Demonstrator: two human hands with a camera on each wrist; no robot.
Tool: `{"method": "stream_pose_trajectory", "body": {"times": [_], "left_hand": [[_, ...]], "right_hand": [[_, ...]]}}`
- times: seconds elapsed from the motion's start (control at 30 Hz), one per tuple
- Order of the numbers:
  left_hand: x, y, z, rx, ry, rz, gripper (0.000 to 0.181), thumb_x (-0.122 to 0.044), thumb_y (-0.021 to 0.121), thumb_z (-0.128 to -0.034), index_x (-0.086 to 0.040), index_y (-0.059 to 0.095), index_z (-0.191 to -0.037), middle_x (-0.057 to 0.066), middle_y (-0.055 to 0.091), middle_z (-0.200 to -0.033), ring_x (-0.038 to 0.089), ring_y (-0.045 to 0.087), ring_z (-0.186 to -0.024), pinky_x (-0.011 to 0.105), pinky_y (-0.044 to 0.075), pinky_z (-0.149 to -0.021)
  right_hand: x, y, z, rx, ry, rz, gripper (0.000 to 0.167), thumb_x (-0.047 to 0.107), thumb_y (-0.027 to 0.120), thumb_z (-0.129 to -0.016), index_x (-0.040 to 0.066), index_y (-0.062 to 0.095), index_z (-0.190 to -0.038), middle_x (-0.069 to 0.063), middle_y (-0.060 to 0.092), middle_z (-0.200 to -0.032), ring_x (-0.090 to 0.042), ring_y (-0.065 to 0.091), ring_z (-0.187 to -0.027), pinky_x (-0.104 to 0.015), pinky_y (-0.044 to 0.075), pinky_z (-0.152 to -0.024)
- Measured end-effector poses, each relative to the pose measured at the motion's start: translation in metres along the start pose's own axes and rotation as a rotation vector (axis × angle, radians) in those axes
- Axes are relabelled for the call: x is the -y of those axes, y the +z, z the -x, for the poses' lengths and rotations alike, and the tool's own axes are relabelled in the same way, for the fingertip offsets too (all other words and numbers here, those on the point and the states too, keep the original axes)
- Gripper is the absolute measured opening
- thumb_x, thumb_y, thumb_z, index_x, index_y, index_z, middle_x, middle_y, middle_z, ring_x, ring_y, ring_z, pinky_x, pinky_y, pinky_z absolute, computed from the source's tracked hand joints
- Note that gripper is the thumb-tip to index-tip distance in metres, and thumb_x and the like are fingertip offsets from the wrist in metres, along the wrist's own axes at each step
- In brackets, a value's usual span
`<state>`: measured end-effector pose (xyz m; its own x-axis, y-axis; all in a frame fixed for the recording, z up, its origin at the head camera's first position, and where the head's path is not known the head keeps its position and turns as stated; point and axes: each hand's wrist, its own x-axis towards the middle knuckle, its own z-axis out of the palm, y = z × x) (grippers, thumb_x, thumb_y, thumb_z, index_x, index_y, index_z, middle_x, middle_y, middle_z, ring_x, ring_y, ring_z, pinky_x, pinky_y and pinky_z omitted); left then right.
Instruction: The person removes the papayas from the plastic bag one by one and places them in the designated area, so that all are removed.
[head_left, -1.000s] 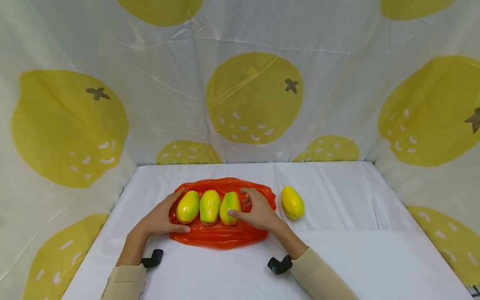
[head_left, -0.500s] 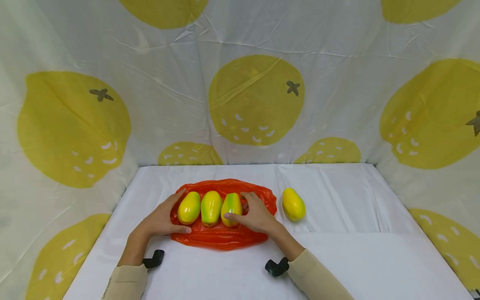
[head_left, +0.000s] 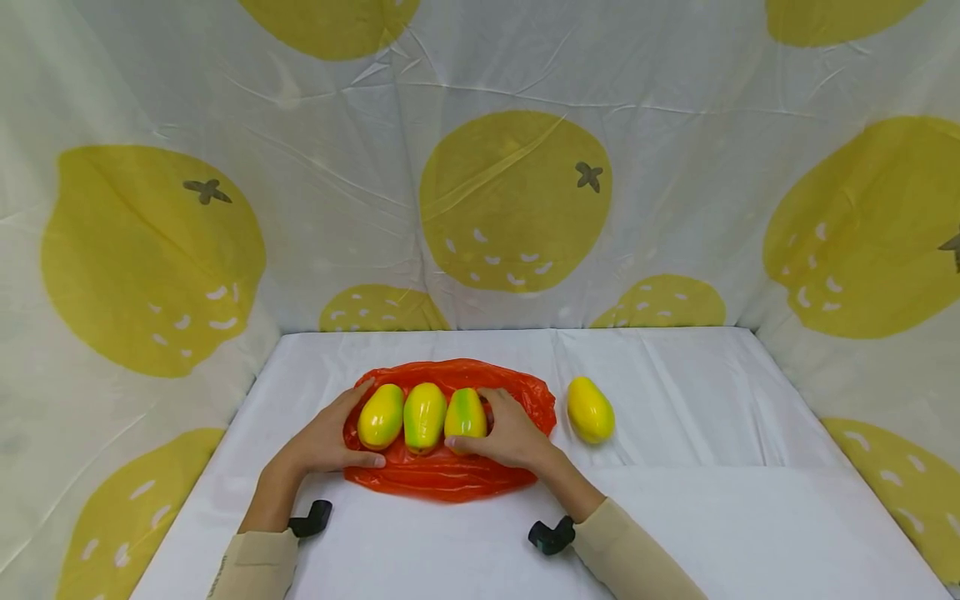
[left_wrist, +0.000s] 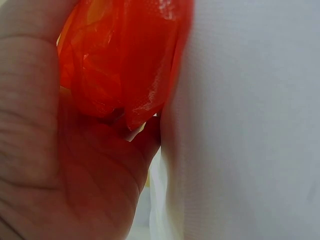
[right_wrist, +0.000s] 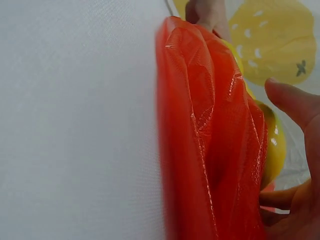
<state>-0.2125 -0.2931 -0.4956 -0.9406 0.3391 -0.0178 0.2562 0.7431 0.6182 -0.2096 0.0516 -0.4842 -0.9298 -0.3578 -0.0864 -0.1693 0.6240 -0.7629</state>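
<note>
The end fruit (head_left: 467, 411) sits in the red bag (head_left: 435, 485), last in a row of three, on my right. I have my right hand (head_left: 513, 433) cupped about it, thumb along the near side and fingers round the far side; whether they press on it or merely flank it, I can't tell. Next inward are the middle fruit (head_left: 424, 418), just beside it, and the left fruit (head_left: 381, 417), all upright-looking in the row, yellow with some green.

My left hand (head_left: 330, 437) is spread wide at the bag's left edge, thumb reaching over the near side and a finger along the far side. The red film lies in the span of that hand, with no fruit in its hold.

I take the step in hand to be settling the end fruit in its place. The next move, as I judge it, calls for an even, light touch from thumb and fingers, since the skin looks slick, while my left hand keeps the film from sliding.

Outside the bag, to its right, the loose fruit (head_left: 591, 410) lies on the white table (head_left: 712, 533), apart from both hands. Beyond hangs the lemon-print cloth (head_left: 675, 167).
</note>
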Motion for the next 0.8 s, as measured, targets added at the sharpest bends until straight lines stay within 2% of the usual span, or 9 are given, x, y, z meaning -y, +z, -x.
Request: {"method": "stream_pose_trajectory", "body": {"times": [0.37,0.6,0.8], "left_hand": [[-0.0009,0.0003,-0.0004,0.002,-0.004,0.0,0.13,-0.058,0.092,-0.0642,-0.021,0.02,-0.165,0.008,0.037,-0.162,0.036,0.04,-0.145,0.067,0.041,-0.112],[-0.0007,0.0002,-0.001,0.004,-0.004,-0.007,0.13,-0.058,0.092,-0.0642,-0.02,0.02,-0.165,0.008,0.037,-0.162,0.035,0.041,-0.144,0.066,0.043,-0.112],[-0.002,-0.0007,-0.0003,-0.001,0.0,-0.013,0.128,-0.058,0.091,-0.0658,-0.017,0.02,-0.165,0.011,0.037,-0.161,0.038,0.041,-0.144,0.068,0.042,-0.111]], "right_hand": [[-0.0031,-0.0009,0.001,-0.001,-0.016,-0.009,0.092,0.06,0.076,-0.082,0.018,0.041,-0.155,-0.005,0.052,-0.146,-0.021,0.054,-0.122,-0.044,0.059,-0.096],[-0.003,-0.0025,0.0041,-0.011,-0.03,-0.038,0.087,0.055,0.077,-0.083,0.019,0.042,-0.154,-0.002,0.056,-0.14,-0.02,0.056,-0.118,-0.041,0.06,-0.094],[-0.001,-0.0058,0.0076,-0.033,-0.03,-0.051,0.089,0.055,0.077,-0.083,0.018,0.041,-0.156,-0.003,0.056,-0.142,-0.02,0.056,-0.117,-0.04,0.059,-0.095]]}}
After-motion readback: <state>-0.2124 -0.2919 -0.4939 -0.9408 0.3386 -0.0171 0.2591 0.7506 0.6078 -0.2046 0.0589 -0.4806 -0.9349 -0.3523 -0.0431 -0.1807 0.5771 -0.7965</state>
